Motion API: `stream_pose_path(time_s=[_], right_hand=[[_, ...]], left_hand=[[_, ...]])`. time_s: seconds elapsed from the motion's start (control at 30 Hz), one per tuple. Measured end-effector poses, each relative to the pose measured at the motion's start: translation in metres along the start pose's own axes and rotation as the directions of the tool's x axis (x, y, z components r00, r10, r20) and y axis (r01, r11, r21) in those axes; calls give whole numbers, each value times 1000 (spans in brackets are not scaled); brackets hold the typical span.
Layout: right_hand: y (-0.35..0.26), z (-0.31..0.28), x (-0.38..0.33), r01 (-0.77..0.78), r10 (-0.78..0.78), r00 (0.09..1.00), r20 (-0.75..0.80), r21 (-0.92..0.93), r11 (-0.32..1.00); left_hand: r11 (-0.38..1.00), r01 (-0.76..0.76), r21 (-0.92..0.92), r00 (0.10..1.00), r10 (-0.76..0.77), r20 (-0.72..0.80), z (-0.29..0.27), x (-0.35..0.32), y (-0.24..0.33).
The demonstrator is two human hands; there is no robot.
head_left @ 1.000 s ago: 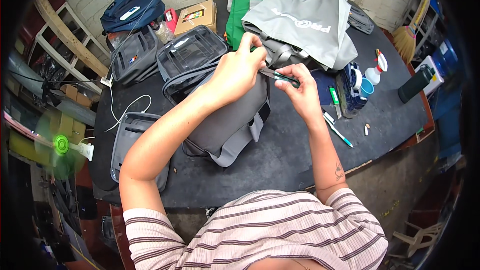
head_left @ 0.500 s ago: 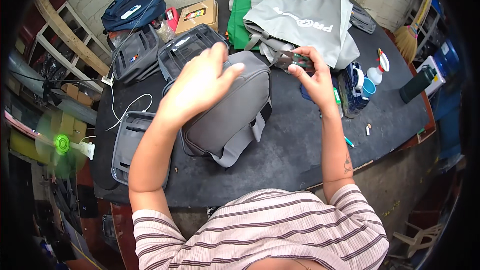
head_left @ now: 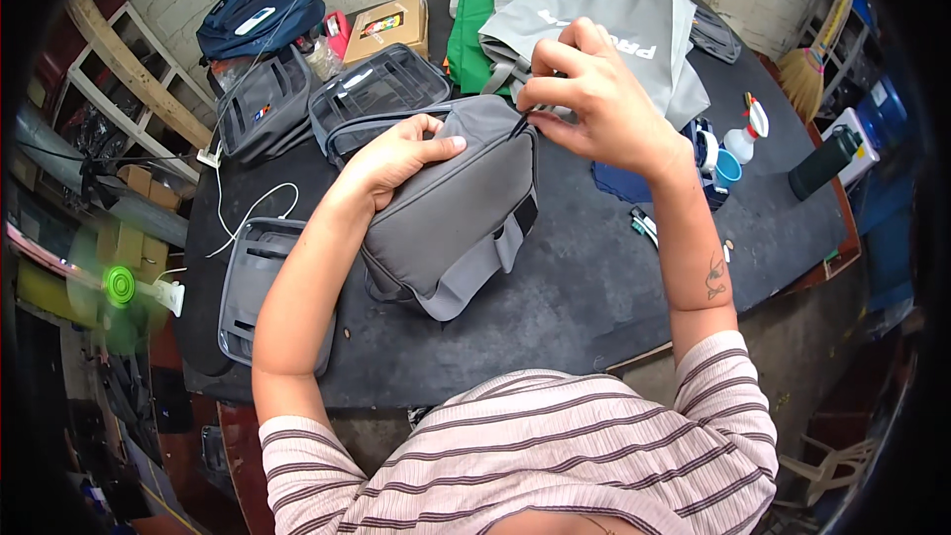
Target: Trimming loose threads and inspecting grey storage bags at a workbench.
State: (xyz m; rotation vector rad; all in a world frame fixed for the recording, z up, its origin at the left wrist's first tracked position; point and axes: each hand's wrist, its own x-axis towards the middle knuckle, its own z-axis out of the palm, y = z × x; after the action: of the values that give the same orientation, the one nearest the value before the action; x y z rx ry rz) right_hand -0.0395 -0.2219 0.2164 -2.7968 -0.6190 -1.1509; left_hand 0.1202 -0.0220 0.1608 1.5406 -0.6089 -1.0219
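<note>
A grey padded bag [head_left: 451, 203] with a loose grey strap stands tilted on the black table in front of me. My left hand [head_left: 401, 159] is closed on its upper edge, thumb on the near side and fingers over the top. At the bag's upper right corner my right hand [head_left: 584, 99] is closed in a pinch. A thin dark thing [head_left: 519, 127] shows at its fingertips against the bag's seam; the fingers hide most of it, and its kind is unclear.
More grey bags with clear panels [head_left: 371, 89] lie behind and left. Beyond are a cardboard box [head_left: 388, 28], a large grey tote [head_left: 614, 20] and green cloth [head_left: 471, 35]. A spray bottle [head_left: 745, 134] and dark green flask [head_left: 824, 160] stand right. A fan [head_left: 119, 285] spins at left.
My right hand has come left from beside the tote to the bag's corner, fingers now pinched. My left hand has lowered onto the bag's top edge and closed on it.
</note>
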Motion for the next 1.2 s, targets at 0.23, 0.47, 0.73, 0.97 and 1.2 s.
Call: stream_pose_path(time_s=[0.23, 0.47, 0.73, 0.97, 1.2], right_hand=[[1, 3, 9, 77, -75, 997, 33, -76, 994], [5, 1, 10, 87, -85, 995, 61, -31, 996], [6, 3, 9, 103, -100, 991, 85, -30, 994], [10, 4, 0, 60, -55, 994, 93, -50, 997], [25, 3, -37, -106, 108, 993, 46, -37, 994]], left_hand=[[998, 32, 55, 999, -33, 23, -2, 1, 2], [998, 6, 64, 1000, -8, 24, 3, 3, 1], [998, -2, 55, 999, -1, 51, 2, 3, 0], [999, -12, 42, 998, 9, 63, 0, 3, -1], [996, 20, 84, 998, -25, 65, 1, -2, 5]])
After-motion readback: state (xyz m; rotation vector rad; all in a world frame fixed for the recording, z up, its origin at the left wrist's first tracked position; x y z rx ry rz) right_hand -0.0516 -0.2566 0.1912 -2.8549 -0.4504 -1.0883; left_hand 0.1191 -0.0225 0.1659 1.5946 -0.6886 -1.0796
